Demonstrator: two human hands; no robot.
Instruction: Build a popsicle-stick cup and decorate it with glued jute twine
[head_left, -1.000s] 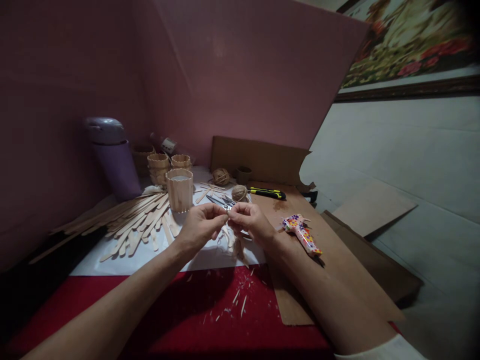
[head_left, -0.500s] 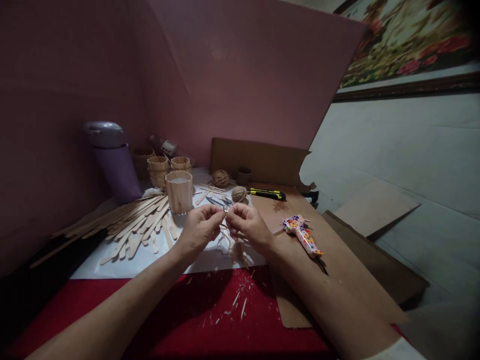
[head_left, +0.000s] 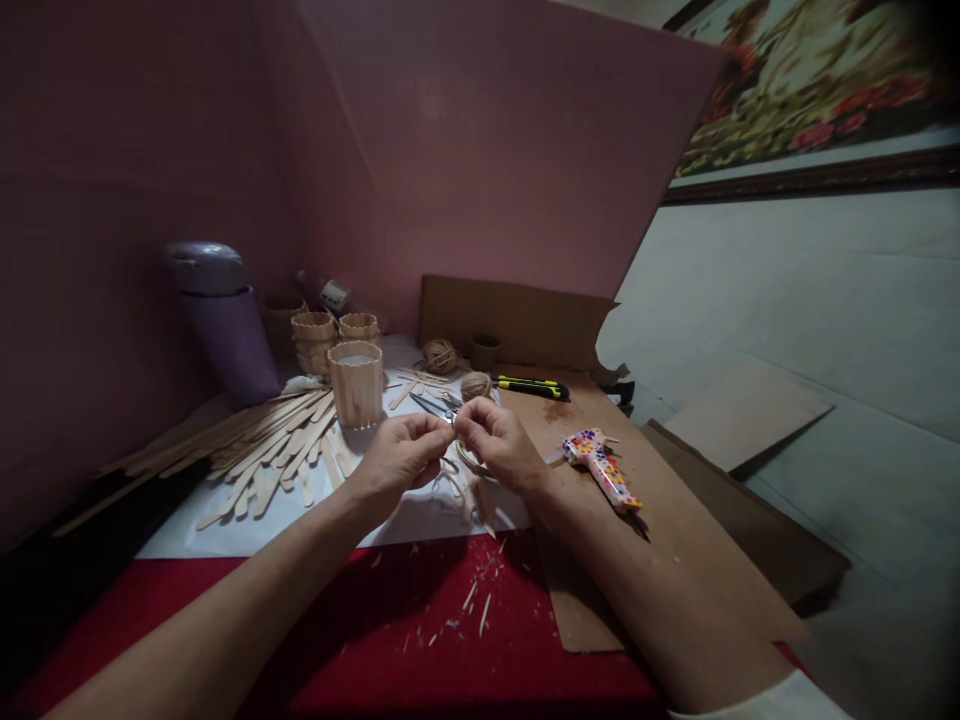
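Over the white paper (head_left: 169,535), my left hand (head_left: 409,455) and my right hand (head_left: 499,445) meet fingertip to fingertip. Both are closed in a pinch. Whatever lies between the fingertips is too small to make out. Just behind them lie the pointed metal blades (head_left: 429,405) of what looks like scissors, partly covered by my hands. A ball of twine (head_left: 476,386) is close beyond my right hand, and another twine ball (head_left: 439,355) sits farther back. Wood scraps (head_left: 478,505) lie below my hands. To their left stands a cup of upright wooden sticks (head_left: 356,390).
Flat wooden craft sticks (head_left: 285,440) fan out at left, near a purple container (head_left: 232,345). Smaller stick cups (head_left: 313,335) stand behind. A yellow-black utility knife (head_left: 534,388) and a flower-patterned glue gun (head_left: 602,468) lie on cardboard (head_left: 690,590). Splinters litter the red cloth (head_left: 360,650).
My fingertips have come a little closer together, and my right hand has shifted slightly left and turned. The whole view has drifted slightly. Objects on the table stay where they were.
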